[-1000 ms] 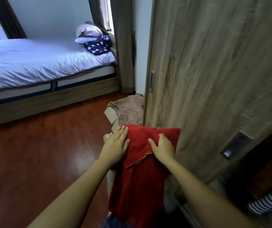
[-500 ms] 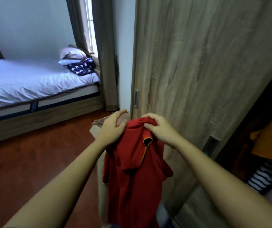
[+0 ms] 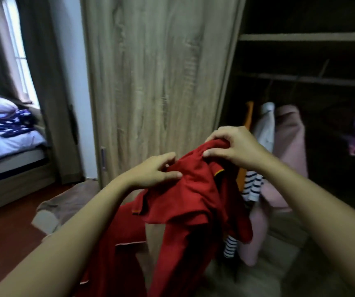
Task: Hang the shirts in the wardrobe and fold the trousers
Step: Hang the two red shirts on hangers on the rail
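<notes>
Before the wood-grain door [image 3: 161,82], left hand [image 3: 153,170] and right hand [image 3: 234,146] pinch a limp red shirt [image 3: 189,200]. Hung clothes [image 3: 290,133] crowd behind.

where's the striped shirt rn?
Head view, right of centre: the striped shirt hangs in the open wardrobe, just behind the red shirt, beside a pink garment.

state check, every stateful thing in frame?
Red polo shirt: not hung, bunched, held up by both hands.
Left hand: pinches shirt fabric.
Right hand: grips shirt's top.
Wood-grain wardrobe door: covers left side; right side open.
Navy-striped white shirt: hanging inside.
Brown garment: crumpled on floor.
</notes>
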### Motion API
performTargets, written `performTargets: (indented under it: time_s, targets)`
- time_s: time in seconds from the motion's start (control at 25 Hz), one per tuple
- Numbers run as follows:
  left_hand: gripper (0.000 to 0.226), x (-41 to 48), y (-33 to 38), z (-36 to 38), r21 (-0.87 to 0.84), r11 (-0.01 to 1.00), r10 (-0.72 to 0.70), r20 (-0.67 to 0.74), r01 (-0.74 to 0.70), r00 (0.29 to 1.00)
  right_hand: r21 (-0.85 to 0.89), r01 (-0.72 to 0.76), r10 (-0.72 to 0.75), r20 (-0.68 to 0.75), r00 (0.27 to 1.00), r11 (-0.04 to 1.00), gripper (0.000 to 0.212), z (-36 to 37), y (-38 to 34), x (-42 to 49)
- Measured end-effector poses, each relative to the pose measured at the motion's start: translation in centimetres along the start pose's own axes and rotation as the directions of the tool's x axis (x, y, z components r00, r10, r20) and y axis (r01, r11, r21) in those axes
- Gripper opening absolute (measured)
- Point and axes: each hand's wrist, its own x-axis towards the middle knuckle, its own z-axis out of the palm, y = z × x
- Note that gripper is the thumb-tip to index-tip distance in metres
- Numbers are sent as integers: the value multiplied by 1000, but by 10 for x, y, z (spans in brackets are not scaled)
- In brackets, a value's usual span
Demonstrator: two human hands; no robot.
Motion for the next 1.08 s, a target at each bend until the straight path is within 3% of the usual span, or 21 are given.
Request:
performTargets:
  time_s: [0.04, 0.12, 0.24, 0.44, 0.56, 0.64, 0.68, 0.8, 0.96, 1.08]
  targets:
    - [20, 11, 8, 5, 152, 987, 61, -53, -53, 997, -24, -34, 34, 15, 999, 999, 21, -13, 8, -11]
    - [23, 30, 28, 14, 285, 949, 162, -68, -136, 985, -64, -103, 107, 58, 993, 993, 20, -36, 24, -31]
    - [26, 55, 56, 32, 373, 900, 232, 25, -224, 972, -97, -187, 189, 21, 982, 978, 17, -61, 45, -55]
    - [27, 87, 89, 79, 442, 864, 189, 158, -241, 969, -244, -210, 226, 38, 973, 947, 22, -96, 69, -96]
    - [46, 96, 98, 98, 269, 947, 117, 221, -176, 968, -374, -227, 266, 55, 963, 899, 24, -105, 86, -117]
    - [38, 106, 105, 109, 200, 972, 82, 219, -127, 972, -411, -269, 302, 17, 953, 871, 18, -111, 92, -129]
    - [30, 112, 110, 113, 277, 947, 110, 198, -163, 974, -431, -290, 318, -9, 948, 855, 14, -114, 95, -135]
    - [23, 124, 124, 122, 397, 888, 206, 105, -231, 973, -381, -375, 394, -31, 919, 845, 29, -120, 97, -146]
    - [24, 128, 133, 140, 239, 941, 299, -266, -238, 917, -209, -439, 466, 105, 878, 874, 29, -125, 95, -156]
    - [18, 131, 147, 154, 157, 952, 306, -423, -264, 853, -146, -463, 475, 66, 877, 874, 42, -115, 104, -163]
